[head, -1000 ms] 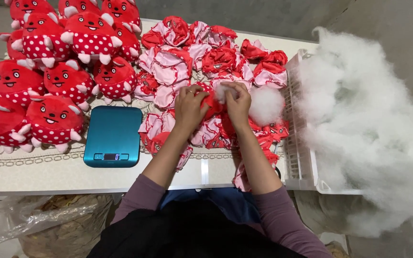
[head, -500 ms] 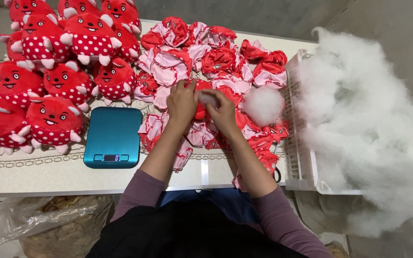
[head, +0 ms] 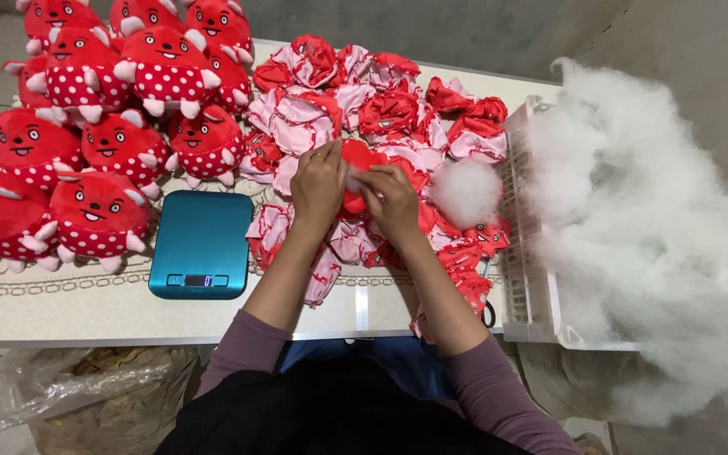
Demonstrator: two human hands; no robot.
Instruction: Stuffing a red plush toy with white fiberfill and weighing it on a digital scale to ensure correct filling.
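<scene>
Red fabric toy skin (head: 355, 173) sits gripped between my left hand (head: 318, 181) and right hand (head: 393, 200); I'd push the white fibre stuffing (head: 353, 178) in small tufts, holding the opening wide.

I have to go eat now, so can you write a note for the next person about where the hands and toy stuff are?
Left hand and right hand: both keep a grip on one red fabric toy skin, white fluff at its opening.
Loose ball of white stuffing lies right of the hands; the big white stuffing heap fills the white plastic crate.
Done: red spotted stuffed plush toys piled at left, beside the teal digital scale.
Left: many flat red-and-pink unstuffed skins on the table.
</scene>
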